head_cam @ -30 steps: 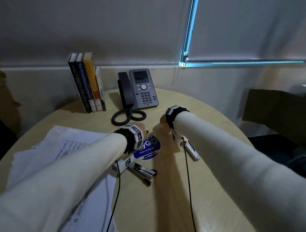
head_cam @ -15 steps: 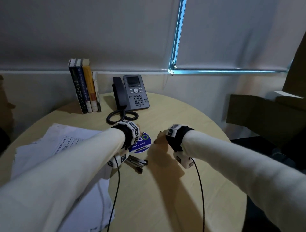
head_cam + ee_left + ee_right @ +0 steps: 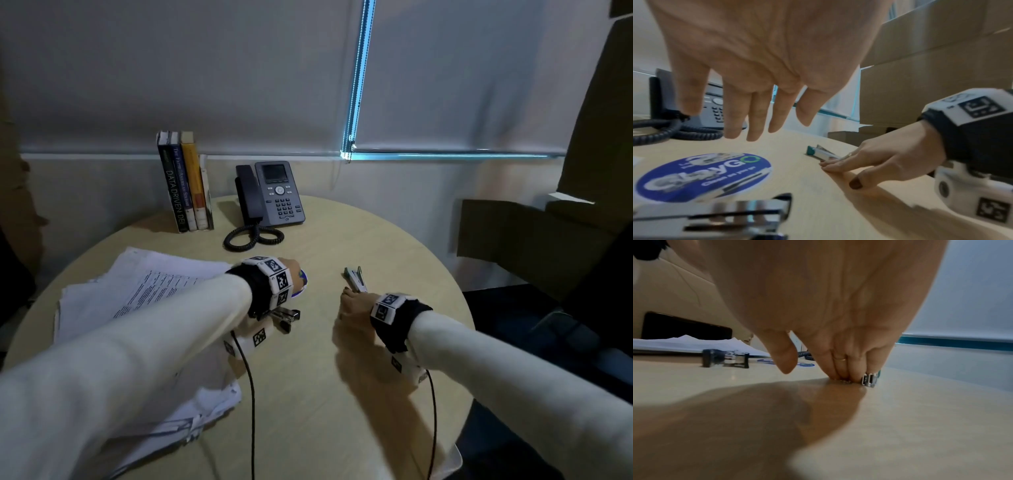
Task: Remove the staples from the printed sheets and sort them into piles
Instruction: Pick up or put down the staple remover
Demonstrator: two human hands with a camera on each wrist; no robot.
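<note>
Right now we see the right hand (image 3: 356, 303) low on the round table (image 3: 342, 394), a little right of the head view's centre, its fingers (image 3: 835, 165) straight and laid together against the near end of a small staple remover with a teal tip (image 3: 356, 279). In the left wrist view the thumb stands apart from that tool, so we read the hand as touching it, not grasping it. From the right wrist camera the fingertips (image 3: 840, 376) press down on the tabletop just beside the tool's metal end (image 3: 869, 379).

Our left hand (image 3: 760, 65) hangs above the table with fingers relaxed, spread and holding nothing; below it lies a round blue sticker (image 3: 702, 177) printed with white lettering. A metal stapler (image 3: 284, 317) lies just below that wrist in the head view, blurred at the bottom of the left wrist picture.

The printed sheets (image 3: 137, 294) sit in a loose, uneven stack at the left of the head frame, partly under the left sleeve (image 3: 120, 359). Whether staples are in them we cannot tell.

Toward the upper middle stand four books (image 3: 185, 185) upright, with a desk phone (image 3: 274, 195) beside them and its coiled cord in front.
</note>
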